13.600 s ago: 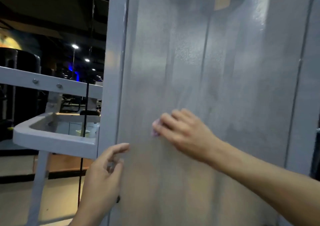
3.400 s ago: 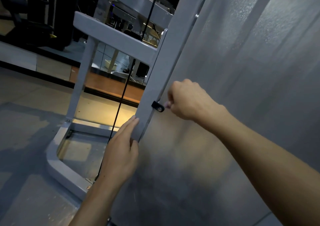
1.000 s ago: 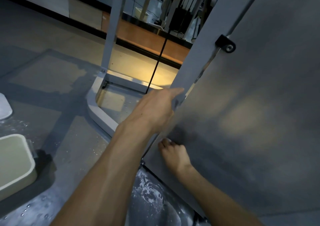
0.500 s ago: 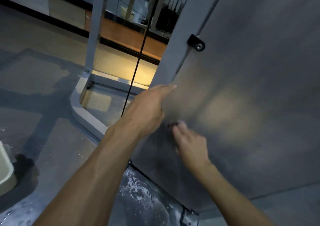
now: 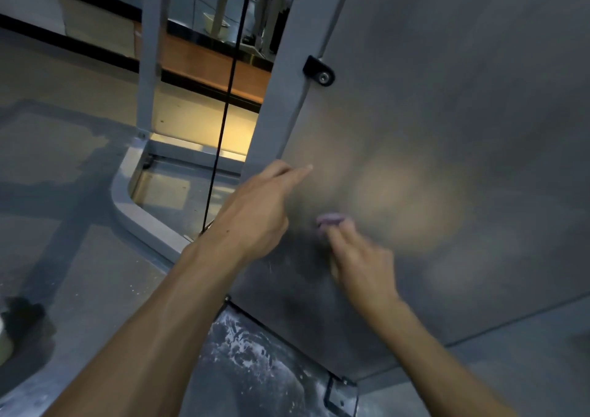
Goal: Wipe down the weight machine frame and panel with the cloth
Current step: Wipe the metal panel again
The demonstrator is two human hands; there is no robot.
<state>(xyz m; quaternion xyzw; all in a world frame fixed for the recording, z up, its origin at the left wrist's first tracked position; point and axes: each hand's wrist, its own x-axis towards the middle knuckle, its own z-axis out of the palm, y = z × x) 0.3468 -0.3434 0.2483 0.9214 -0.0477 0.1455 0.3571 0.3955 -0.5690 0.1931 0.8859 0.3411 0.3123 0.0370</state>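
Now the right hand (image 5: pixel 357 257), its grip pressing the purple cloth (image 5: pixel 330 219) flat, has swept up from the panel (image 5: pixel 447 129)'s lower edge. The left hand (image 5: pixel 258 212) rests open-fingered near the frame (image 5: pixel 281 103) edge, so the lower panel looks mostly wiped.

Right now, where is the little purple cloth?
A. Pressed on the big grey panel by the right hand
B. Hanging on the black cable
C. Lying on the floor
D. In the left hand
A: the purple cloth peeks out from under the right hand's fingers, flat against the grey panel, while the left hand holds nothing and only reaches to the panel's edge.
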